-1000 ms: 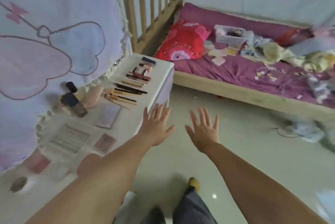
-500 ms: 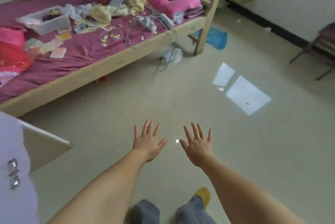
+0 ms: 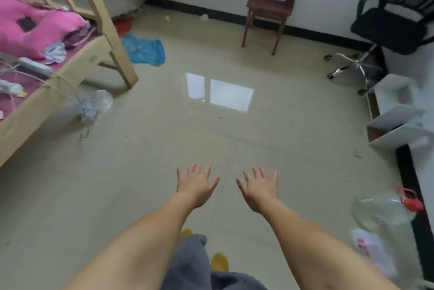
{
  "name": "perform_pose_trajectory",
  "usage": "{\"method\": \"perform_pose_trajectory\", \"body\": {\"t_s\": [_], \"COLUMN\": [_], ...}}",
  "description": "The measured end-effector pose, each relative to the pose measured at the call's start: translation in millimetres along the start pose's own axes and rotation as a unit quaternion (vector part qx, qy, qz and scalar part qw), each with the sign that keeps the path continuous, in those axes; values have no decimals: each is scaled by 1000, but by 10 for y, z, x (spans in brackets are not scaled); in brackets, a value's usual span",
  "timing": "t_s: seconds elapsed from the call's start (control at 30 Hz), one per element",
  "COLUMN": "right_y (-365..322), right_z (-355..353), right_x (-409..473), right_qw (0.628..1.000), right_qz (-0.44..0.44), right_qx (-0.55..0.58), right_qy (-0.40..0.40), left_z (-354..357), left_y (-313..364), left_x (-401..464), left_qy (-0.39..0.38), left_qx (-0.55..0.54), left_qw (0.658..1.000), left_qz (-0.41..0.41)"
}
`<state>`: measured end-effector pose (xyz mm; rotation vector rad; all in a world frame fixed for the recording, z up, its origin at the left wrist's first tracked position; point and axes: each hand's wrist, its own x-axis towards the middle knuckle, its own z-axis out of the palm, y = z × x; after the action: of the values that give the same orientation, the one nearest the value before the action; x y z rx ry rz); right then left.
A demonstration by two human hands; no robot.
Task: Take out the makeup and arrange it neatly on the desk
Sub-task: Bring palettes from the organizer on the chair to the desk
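Note:
My left hand [image 3: 196, 184] and my right hand [image 3: 259, 187] are stretched out side by side in front of me over the beige tiled floor, palms down, fingers spread and straight. Neither hand holds anything. The desk and the makeup are out of view.
A wooden bed frame [image 3: 58, 85] with pink bedding stands at the left. A blue bag [image 3: 144, 51] lies by its post. A dark wooden chair [image 3: 267, 8] and a black office chair [image 3: 387, 22] stand along the far wall. White shelves [image 3: 394, 120] and a clear plastic jug [image 3: 382, 212] are at the right.
The view has swung right, away from the desk with the laid-out makeup, past the bed to the room's far side. Both hands stay open and spread in front of me.

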<state>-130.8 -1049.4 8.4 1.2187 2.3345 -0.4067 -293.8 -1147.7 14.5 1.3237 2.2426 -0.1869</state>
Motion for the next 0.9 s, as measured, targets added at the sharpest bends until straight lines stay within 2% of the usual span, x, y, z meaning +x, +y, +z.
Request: {"method": "perform_pose_trajectory", "body": {"t_s": [0.2, 0.4, 0.63, 0.9], "right_y": [428, 536, 759, 1436], "right_z": [-558, -1409, -2351, -3262], "right_x": [852, 1982, 3120, 4760], "right_qw": [998, 994, 990, 990], "right_qz": [43, 74, 87, 84], "right_qx": [29, 70, 95, 98], "right_qy": [21, 39, 53, 63], "left_z": [-589, -1405, -2304, -3097], "left_y": [405, 458, 597, 1087], "left_x": [1124, 2442, 3789, 5511], "left_qy": [18, 25, 25, 35], "left_qx": [39, 65, 84, 71], "left_qw": [997, 991, 986, 985], "left_qz": [66, 118, 142, 155]}}
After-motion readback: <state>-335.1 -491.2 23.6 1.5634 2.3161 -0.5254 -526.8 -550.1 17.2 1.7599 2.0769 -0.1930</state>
